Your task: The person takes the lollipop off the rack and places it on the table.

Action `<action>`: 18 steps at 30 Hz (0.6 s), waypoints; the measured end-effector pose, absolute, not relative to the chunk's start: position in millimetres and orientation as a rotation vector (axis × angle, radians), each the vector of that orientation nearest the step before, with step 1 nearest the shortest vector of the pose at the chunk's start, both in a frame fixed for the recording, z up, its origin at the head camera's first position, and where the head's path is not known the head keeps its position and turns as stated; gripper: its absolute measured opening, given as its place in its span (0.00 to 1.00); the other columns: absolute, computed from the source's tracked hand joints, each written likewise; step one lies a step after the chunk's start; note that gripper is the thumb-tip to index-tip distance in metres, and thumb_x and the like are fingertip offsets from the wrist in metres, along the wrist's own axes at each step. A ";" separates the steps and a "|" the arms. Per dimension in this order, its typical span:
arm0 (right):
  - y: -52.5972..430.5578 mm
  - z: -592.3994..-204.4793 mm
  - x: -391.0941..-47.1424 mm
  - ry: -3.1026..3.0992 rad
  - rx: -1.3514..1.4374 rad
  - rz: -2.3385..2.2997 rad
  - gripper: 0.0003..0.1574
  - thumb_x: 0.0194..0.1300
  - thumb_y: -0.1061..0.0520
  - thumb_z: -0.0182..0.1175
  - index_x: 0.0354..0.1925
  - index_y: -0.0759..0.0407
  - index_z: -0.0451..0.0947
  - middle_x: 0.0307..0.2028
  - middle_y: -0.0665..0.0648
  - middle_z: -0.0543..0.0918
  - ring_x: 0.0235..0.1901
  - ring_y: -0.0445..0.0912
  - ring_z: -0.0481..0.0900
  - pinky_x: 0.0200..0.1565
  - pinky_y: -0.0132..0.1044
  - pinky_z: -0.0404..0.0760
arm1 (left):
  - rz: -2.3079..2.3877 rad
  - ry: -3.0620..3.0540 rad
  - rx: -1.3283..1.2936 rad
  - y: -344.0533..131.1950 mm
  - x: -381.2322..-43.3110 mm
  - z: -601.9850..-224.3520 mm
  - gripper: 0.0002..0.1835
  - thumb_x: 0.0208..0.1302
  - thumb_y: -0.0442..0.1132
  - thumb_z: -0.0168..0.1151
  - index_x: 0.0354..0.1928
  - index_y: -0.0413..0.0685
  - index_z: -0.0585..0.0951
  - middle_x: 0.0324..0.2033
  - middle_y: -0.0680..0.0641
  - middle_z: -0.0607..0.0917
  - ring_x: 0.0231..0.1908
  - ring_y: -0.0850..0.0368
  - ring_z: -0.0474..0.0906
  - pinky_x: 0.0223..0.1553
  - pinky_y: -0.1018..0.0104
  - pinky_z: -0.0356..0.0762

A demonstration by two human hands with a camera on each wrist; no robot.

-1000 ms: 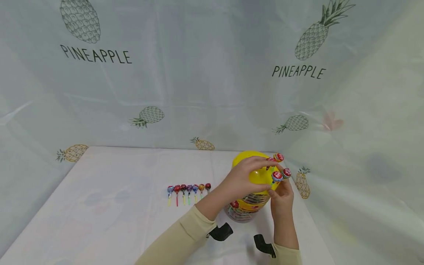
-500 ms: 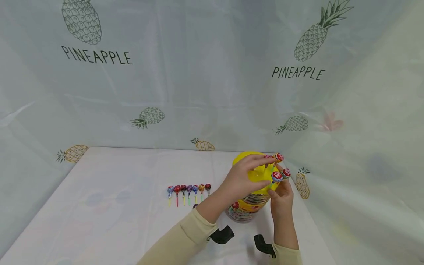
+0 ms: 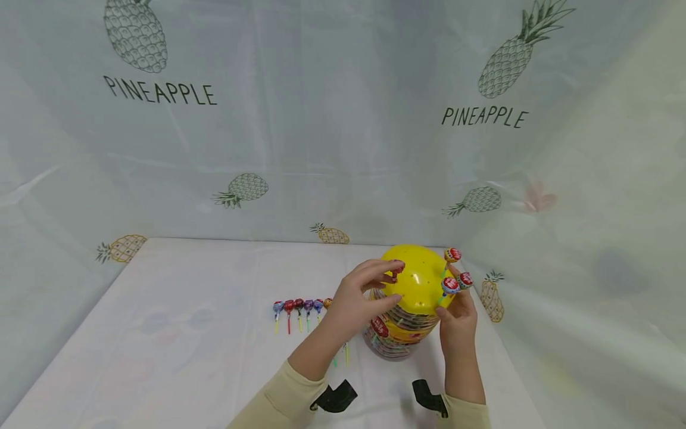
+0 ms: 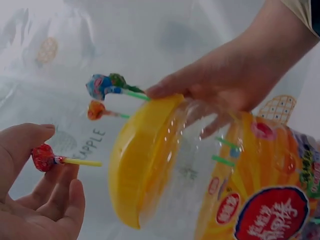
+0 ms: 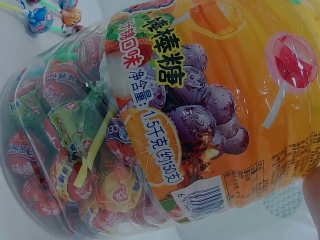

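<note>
My left hand (image 3: 356,298) pinches a red-wrapped lollipop (image 4: 44,158) by its head. The yellow stick points at the domed yellow lid (image 3: 417,277) and stands apart from it in the left wrist view. My right hand (image 3: 458,319) holds the lollipop jar (image 3: 396,339) near the lid, its thumb at the lid's edge. Upright in the lid stand a blue lollipop (image 3: 449,286), an orange one (image 3: 452,255) and a green-and-red one (image 3: 464,280). Many wrapped lollipops (image 5: 75,125) show through the jar's clear lower part.
A row of lollipops (image 3: 299,307) lies on the white table (image 3: 203,333) left of the jar, partly behind my left arm. More sticks (image 3: 346,353) show beside that forearm. A pineapple-print sheet (image 3: 332,131) hangs behind the table.
My left hand has drawn back to the left from the lid, carrying the red lollipop that was at the lid. My right hand stays on the jar.
</note>
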State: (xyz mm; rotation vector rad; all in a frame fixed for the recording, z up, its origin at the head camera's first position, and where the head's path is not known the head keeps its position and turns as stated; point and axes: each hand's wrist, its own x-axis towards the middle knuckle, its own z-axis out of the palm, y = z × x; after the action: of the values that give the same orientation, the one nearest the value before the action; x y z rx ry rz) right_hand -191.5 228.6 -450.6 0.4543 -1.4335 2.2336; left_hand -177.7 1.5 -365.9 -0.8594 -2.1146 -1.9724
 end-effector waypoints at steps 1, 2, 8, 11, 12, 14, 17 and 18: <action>228.9 -450.8 -191.5 -1.426 0.470 2.232 0.39 0.62 0.67 0.64 0.69 0.66 0.63 0.67 0.60 0.68 0.66 0.52 0.63 0.62 0.36 0.68 | -1.997 -2.113 -0.837 -1.6 -176.8 -368.1 0.26 0.60 0.34 0.69 0.61 0.58 0.79 0.55 0.57 0.77 0.49 0.59 0.77 0.54 0.63 0.76; 229.2 -451.1 -191.6 -1.424 0.481 2.228 0.39 0.62 0.66 0.64 0.69 0.66 0.63 0.67 0.61 0.68 0.66 0.52 0.62 0.62 0.36 0.68 | -2.016 -2.113 -0.811 -4.5 -176.2 -370.7 0.26 0.60 0.33 0.69 0.61 0.58 0.79 0.55 0.57 0.77 0.49 0.58 0.77 0.54 0.63 0.76; 228.7 -450.1 -191.1 -1.436 0.466 2.215 0.37 0.64 0.67 0.61 0.69 0.64 0.64 0.68 0.61 0.66 0.67 0.52 0.61 0.62 0.35 0.67 | -2.056 -2.126 -0.669 -23.8 -173.8 -389.7 0.27 0.60 0.31 0.69 0.61 0.56 0.78 0.55 0.53 0.77 0.48 0.55 0.77 0.52 0.63 0.77; 227.7 -449.4 -190.7 -1.431 0.467 2.229 0.37 0.64 0.68 0.61 0.70 0.65 0.63 0.68 0.61 0.66 0.67 0.53 0.60 0.63 0.36 0.67 | -2.062 -2.167 -0.583 -34.3 -171.9 -400.4 0.27 0.59 0.30 0.69 0.61 0.56 0.78 0.55 0.51 0.77 0.46 0.53 0.78 0.50 0.64 0.78; 227.4 -449.2 -190.7 -1.432 0.465 2.231 0.37 0.64 0.68 0.61 0.70 0.65 0.63 0.68 0.61 0.66 0.67 0.53 0.60 0.63 0.36 0.67 | -2.073 -2.184 -0.548 -37.6 -171.4 -403.9 0.27 0.59 0.30 0.69 0.61 0.56 0.78 0.54 0.51 0.77 0.46 0.53 0.78 0.49 0.64 0.78; 226.9 -448.9 -190.5 -1.428 0.460 2.237 0.37 0.64 0.68 0.61 0.70 0.65 0.63 0.68 0.60 0.66 0.68 0.53 0.59 0.63 0.36 0.67 | -2.092 -2.213 -0.483 -43.7 -170.7 -411.0 0.27 0.59 0.30 0.68 0.60 0.57 0.79 0.54 0.49 0.77 0.45 0.53 0.78 0.47 0.66 0.79; 226.6 -448.6 -190.1 -1.436 0.434 2.232 0.37 0.63 0.68 0.62 0.69 0.64 0.64 0.68 0.60 0.66 0.68 0.52 0.59 0.63 0.35 0.67 | -2.114 -2.257 -0.389 -51.2 -170.0 -420.6 0.26 0.59 0.29 0.68 0.59 0.58 0.79 0.52 0.48 0.78 0.43 0.53 0.79 0.45 0.68 0.80; 226.4 -448.5 -189.9 -1.440 0.426 2.228 0.37 0.63 0.68 0.62 0.69 0.64 0.64 0.68 0.60 0.66 0.68 0.52 0.59 0.63 0.34 0.67 | -2.117 -2.267 -0.365 -53.4 -169.6 -423.3 0.26 0.59 0.29 0.68 0.59 0.59 0.80 0.51 0.47 0.79 0.43 0.53 0.79 0.44 0.68 0.80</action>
State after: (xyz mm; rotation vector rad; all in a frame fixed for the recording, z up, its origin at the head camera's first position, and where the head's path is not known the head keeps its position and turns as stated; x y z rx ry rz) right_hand -189.9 226.4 -448.5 0.4255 -1.4402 2.2281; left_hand -169.6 -53.4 -423.3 -0.3652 -2.2672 -2.1165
